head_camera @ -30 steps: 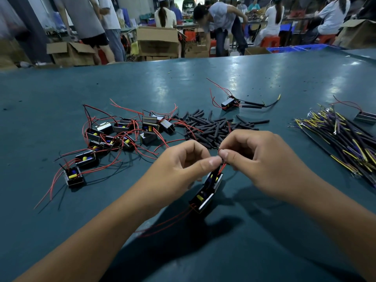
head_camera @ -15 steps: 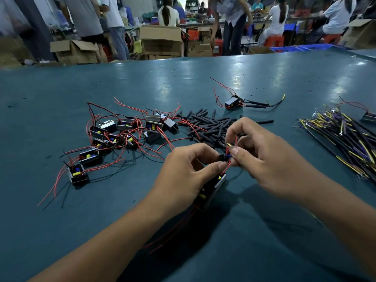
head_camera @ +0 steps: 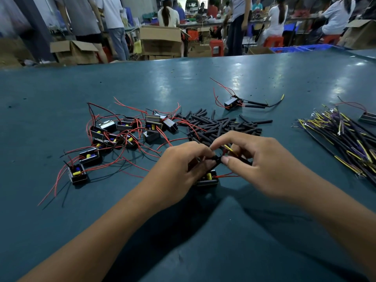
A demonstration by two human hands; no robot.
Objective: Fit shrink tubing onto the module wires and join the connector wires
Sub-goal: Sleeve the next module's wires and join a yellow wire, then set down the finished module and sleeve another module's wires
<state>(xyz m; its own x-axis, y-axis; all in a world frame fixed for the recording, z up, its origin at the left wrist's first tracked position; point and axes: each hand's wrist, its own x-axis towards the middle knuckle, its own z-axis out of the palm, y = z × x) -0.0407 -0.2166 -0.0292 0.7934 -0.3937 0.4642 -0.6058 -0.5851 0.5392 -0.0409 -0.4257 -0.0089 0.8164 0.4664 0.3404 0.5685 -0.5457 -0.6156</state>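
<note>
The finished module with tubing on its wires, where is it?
Head view: the finished module lies alone, far centre-right, beyond the loose tubing pile.

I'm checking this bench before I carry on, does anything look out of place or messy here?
Nothing looks damaged or spilled. One module lies alone beyond the pile of shrink tubing, apart from the cluster of modules on the left, with tubing already on its wires. It looks like a finished piece set aside.

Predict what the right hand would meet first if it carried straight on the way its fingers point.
Probably the left hand: the right hand points leftward, fingertips nearly touching over the black tubing; depth unclear.
</note>
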